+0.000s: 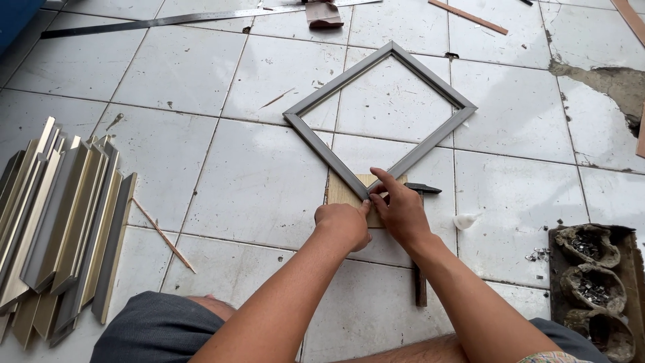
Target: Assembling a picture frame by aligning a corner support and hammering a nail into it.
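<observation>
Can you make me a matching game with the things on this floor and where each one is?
Things:
1. square grey frame
2. stack of cut frame strips
3. tray of small metal bits
4. hammer

Places:
A. far left on the tiles
B. bottom right corner
C. middle of the floor, near corner resting on a wooden block
D. partly hidden under the right hand

Pairs: 1-C, 2-A, 3-B, 4-D. Both the right hand and the left hand press at the frame's near corner.
</observation>
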